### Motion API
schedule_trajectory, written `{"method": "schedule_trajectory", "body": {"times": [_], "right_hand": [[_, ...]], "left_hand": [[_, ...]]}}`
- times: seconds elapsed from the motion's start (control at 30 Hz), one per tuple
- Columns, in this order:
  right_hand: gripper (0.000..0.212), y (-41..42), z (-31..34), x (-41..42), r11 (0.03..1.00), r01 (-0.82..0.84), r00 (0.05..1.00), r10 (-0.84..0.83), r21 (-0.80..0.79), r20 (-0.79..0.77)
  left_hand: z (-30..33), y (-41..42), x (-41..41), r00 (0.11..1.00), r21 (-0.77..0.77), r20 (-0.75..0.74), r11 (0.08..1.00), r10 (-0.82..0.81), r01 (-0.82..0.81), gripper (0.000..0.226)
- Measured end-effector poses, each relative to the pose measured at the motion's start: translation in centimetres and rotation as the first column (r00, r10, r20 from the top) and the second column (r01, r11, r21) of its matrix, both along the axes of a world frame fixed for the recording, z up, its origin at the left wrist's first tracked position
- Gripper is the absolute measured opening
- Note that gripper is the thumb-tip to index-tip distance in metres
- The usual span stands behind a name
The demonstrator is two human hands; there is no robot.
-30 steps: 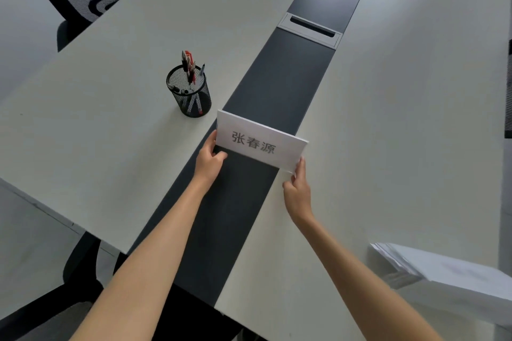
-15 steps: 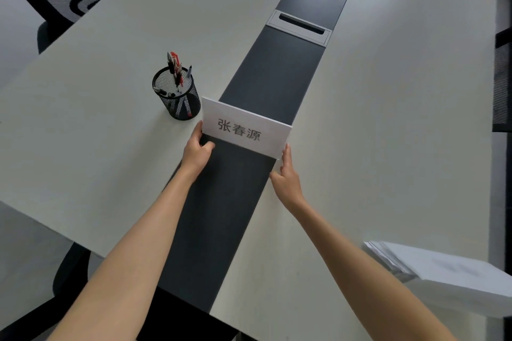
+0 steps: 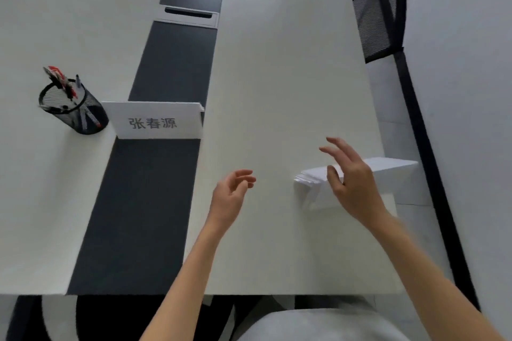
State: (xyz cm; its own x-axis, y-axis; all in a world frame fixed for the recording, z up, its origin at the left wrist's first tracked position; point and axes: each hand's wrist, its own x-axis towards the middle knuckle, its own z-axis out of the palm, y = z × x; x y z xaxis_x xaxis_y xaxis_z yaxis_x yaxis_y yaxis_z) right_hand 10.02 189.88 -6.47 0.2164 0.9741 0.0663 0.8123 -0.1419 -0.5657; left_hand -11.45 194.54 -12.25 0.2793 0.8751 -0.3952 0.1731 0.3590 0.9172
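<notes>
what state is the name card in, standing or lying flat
Standing. The name card rests on its lower edge across the dark centre strip, fold at the top, printed face toward the camera, nothing holding it.

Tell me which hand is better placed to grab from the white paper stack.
Right. The right hand hovers open over the paper stack; the left hand hangs open, well short of it.

White name card (image 3: 159,122) with grey characters on an off-white table (image 3: 277,77) split by a charcoal strip (image 3: 144,202) — at nine o'clock from the card, a black wire-mesh pen cup (image 3: 73,111) with red-and-white pens (image 3: 56,76); at four o'clock, a plain white stack of folded cards (image 3: 396,169); at one o'clock, a black mesh-backed chair (image 3: 379,16)
</notes>
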Motion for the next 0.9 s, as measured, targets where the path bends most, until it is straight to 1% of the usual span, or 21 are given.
{"method": "schedule_trajectory", "body": {"times": [0.1, 0.2, 0.27, 0.33, 0.4, 0.47, 0.5, 0.6, 0.7, 0.77, 0.9], "right_hand": [[0.034, -3.0, 0.0, 4.2, 0.991, 0.134, 0.989, -0.133, -0.015, 0.065], [0.040, -5.4, -1.1, 8.0, 0.971, 0.225, 0.972, -0.219, -0.076, 0.079], [0.043, -6.5, -2.0, 10.1, 0.960, 0.266, 0.964, -0.261, -0.094, 0.058], [0.049, -7.3, -2.8, 12.0, 0.949, 0.302, 0.953, -0.303, -0.087, 0.000], [0.055, -7.7, -3.1, 13.4, 0.943, 0.314, 0.934, -0.327, -0.106, -0.144], [0.059, -7.8, -3.5, 14.9, 0.950, 0.264, 0.899, -0.304, -0.165, -0.316], [0.060, -7.7, -3.8, 15.6, 0.954, 0.224, 0.883, -0.286, -0.201, -0.373], [0.061, -7.2, -5.0, 18.0, 0.970, 0.089, 0.892, -0.180, -0.228, -0.415], [0.058, -6.1, -6.1, 20.5, 0.967, -0.069, 0.895, -0.047, -0.244, -0.443], [0.057, -5.6, -6.0, 22.0, 0.946, -0.161, 0.885, 0.013, -0.280, -0.465], [0.053, -4.3, -5.5, 24.6, 0.903, -0.287, 0.870, 0.107, -0.318, -0.481]], "left_hand": [[0.6, -1.7, 4.2, 0.982, 0.020, 0.003, 0.982, -0.190, 0.190, 0.029], [0.8, -2.9, 7.6, 0.937, 0.005, -0.037, 0.938, -0.346, 0.347, 0.045], [1.0, -3.7, 9.4, 0.917, 0.011, -0.067, 0.919, -0.392, 0.394, 0.050], [1.1, -4.6, 10.9, 0.922, 0.032, -0.095, 0.925, -0.374, 0.379, 0.049], [0.9, -5.3, 12.0, 0.951, 0.059, -0.124, 0.955, -0.283, 0.292, 0.048], [0.7, -6.1, 13.0, 0.974, 0.097, -0.163, 0.980, -0.158, 0.176, 0.047], [0.7, -6.5, 13.7, 0.980, 0.122, -0.177, 0.986, -0.091, 0.113, 0.048], [0.5, -7.6, 16.2, 0.970, 0.184, -0.210, 0.979, 0.124, -0.085, 0.056], [0.0, -8.8, 18.4, 0.912, 0.238, -0.270, 0.939, 0.309, -0.248, 0.055], [-0.1, -9.6, 19.9, 0.877, 0.245, -0.291, 0.916, 0.383, -0.319, 0.051], [0.2, -11.6, 22.6, 0.822, 0.213, -0.307, 0.876, 0.480, -0.433, 0.032]]}}
